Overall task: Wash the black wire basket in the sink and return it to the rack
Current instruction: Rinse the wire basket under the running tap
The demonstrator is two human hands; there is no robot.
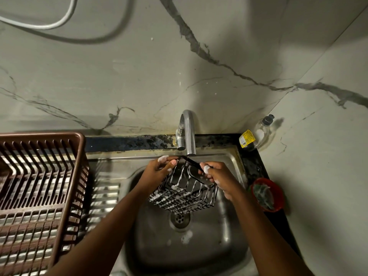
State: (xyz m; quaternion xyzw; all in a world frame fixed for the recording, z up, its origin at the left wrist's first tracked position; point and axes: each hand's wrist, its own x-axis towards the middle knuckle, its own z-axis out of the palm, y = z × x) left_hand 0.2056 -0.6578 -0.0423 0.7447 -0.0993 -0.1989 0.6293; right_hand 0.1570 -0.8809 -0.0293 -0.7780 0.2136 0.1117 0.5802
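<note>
At centre frame both soapy hands, left hand (pixel 160 171) and right hand (pixel 216 175), pinch the rim of the black wire basket (pixel 184 193), holding it tilted under the curved steel tap (pixel 188 132) over the steel sink (pixel 229 246), evidently for rinsing.

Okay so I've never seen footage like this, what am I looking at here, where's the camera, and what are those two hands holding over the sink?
There is no machine here: the single picture comes from a camera worn on a person's head, looking forward and down, so the two arms are that person's own. Both hands hold a black wire basket, streaked with white soap foam, over the steel sink, just below the tap. The left hand grips its upper rim on one side and the right hand grips the other. I cannot tell whether water is running. To the left stands a brown plastic dish rack. At the right are a clear soap bottle against the wall and a small red bowl holding something like a scrubber.
</note>
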